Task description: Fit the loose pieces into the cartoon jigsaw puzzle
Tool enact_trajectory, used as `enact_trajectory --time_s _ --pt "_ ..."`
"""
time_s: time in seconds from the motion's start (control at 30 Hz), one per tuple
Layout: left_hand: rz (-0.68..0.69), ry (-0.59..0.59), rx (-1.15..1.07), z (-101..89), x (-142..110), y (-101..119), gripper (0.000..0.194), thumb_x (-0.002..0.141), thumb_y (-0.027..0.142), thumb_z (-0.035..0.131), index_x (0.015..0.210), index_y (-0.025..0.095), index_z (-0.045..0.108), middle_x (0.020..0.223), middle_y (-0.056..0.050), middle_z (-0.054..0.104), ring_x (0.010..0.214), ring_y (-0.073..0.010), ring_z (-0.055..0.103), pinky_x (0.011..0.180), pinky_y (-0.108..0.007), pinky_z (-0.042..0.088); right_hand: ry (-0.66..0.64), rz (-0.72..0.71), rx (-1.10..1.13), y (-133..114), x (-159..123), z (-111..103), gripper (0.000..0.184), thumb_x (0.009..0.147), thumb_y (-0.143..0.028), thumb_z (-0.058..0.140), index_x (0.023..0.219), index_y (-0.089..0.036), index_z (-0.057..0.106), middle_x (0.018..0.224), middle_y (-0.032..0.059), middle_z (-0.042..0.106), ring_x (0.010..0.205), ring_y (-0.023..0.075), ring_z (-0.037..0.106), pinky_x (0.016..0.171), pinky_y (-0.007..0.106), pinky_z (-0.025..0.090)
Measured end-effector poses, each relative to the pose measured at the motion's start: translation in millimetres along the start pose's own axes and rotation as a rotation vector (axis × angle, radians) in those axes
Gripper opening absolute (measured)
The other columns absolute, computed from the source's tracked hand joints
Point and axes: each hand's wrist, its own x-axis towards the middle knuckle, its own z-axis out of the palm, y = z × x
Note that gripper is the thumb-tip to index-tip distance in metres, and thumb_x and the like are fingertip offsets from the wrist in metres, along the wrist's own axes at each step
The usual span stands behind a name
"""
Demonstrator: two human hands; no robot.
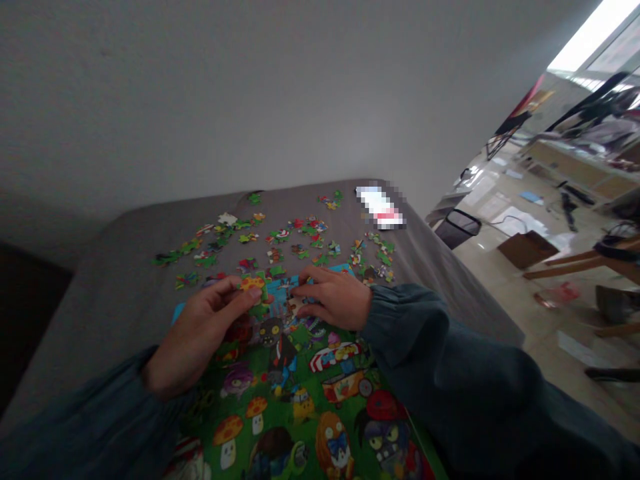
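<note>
My left hand (203, 327) is closed, thumb and index finger pinching an orange and green puzzle piece (253, 285) over the top part of the puzzle. My right hand (333, 297) rests on the puzzle's upper edge, fingers apart, with a pale, knobbed patch (296, 305) between thumb and index finger; whether that is a loose piece or bare board I cannot tell. Beneath both hands lies the cartoon puzzle (295, 373), showing a zombie figure, mushrooms and a cart on green. My hands and sleeves cover parts of its left and right sides.
Several loose puzzle pieces (247, 238) lie scattered beyond the board on the grey cloth surface (125, 267). A phone with a lit, blurred screen (380, 205) is at the back right. Behind stands a plain wall (250, 100). To the right, a cardboard box (529, 250) sits on the cluttered floor.
</note>
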Motion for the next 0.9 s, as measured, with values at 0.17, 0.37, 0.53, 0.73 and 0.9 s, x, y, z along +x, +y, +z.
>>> enact_trajectory --time_s 0.17,0.37,0.53,0.73,0.9 --pt "0.007 0.005 0.028 0.6 0 0 0.04 0.067 0.053 0.086 0.075 0.021 0.063 0.064 0.006 0.058 0.049 -0.0089 0.052 0.043 -0.019 0.047 0.245 -0.212 0.168 1 2 2 0.009 0.095 -0.023 0.065 0.101 -0.017 0.068 0.101 0.0045 0.068 0.093 0.0154 0.065 0.081 0.028 0.053" --pt "-0.007 -0.047 0.057 3.9 -7 2 0.042 0.066 0.056 0.085 0.077 0.021 0.065 0.066 0.005 0.06 0.052 -0.0092 0.051 0.048 -0.019 0.046 0.853 -0.449 0.086 -12 -5 -4 0.007 0.091 -0.013 0.068 0.088 -0.018 0.07 0.079 0.0007 0.062 0.074 0.0113 0.054 0.064 0.024 0.045" --pt "-0.025 -0.122 0.065 8.9 -16 -3 0.034 0.074 0.053 0.08 0.079 0.021 0.068 0.073 0.002 0.064 0.062 -0.0119 0.056 0.055 -0.02 0.047 0.843 -0.521 -0.047 -19 -13 -13 0.015 0.099 -0.016 0.057 0.095 -0.018 0.072 0.074 0.0002 0.064 0.071 0.0122 0.056 0.059 0.026 0.045" --pt "-0.041 -0.163 0.006 14.9 -23 -3 0.032 0.075 0.052 0.078 0.077 0.022 0.068 0.068 0.0 0.065 0.061 -0.016 0.059 0.054 -0.025 0.048 0.615 -0.445 -0.145 -18 -19 -14 0.022 0.101 -0.02 0.054 0.097 -0.026 0.074 0.085 0.0019 0.07 0.081 0.0141 0.062 0.067 0.029 0.052" --pt "-0.022 -0.073 -0.005 15.1 -19 2 0.037 0.067 0.054 0.085 0.075 0.022 0.069 0.068 0.003 0.063 0.057 -0.0104 0.053 0.052 -0.02 0.046 0.778 -0.295 0.268 -24 -11 -8 0.01 0.096 -0.019 0.062 0.094 -0.022 0.071 0.098 0.0047 0.073 0.087 0.0139 0.067 0.079 0.031 0.057"
